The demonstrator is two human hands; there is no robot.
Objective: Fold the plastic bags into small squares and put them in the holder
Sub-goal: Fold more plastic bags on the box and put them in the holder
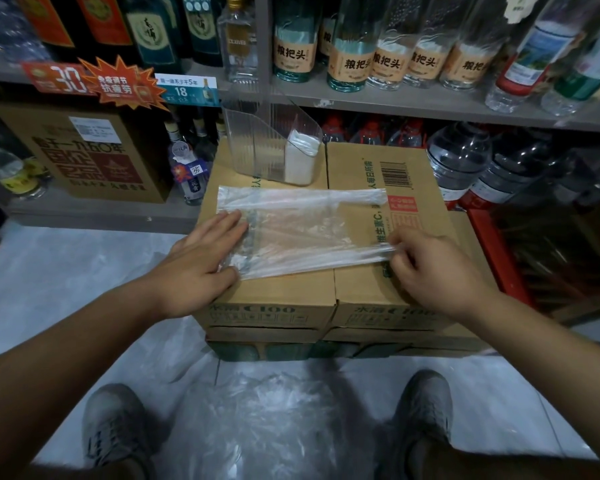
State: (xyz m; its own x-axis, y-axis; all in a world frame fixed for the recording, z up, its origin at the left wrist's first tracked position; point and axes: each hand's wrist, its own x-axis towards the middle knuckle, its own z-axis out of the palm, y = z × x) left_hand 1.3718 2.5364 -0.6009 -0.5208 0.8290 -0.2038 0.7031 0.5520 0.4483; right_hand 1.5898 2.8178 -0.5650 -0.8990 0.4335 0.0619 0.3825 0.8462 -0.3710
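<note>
A clear plastic bag (302,226) lies spread flat across the tops of two cardboard boxes (357,292). My left hand (201,261) rests flat on the bag's left end, fingers straight. My right hand (426,268) pinches the bag's near right handle strip between thumb and fingers. Behind the bag stands a clear ribbed plastic holder (257,143) on the left box, with several folded white bags (302,157) packed in its right end.
A heap of loose clear bags (267,417) lies on the floor between my shoes. Shelves of bottles (388,53) rise right behind the boxes. A brown carton (94,154) sits on the low shelf at left, large water jugs (465,157) at right.
</note>
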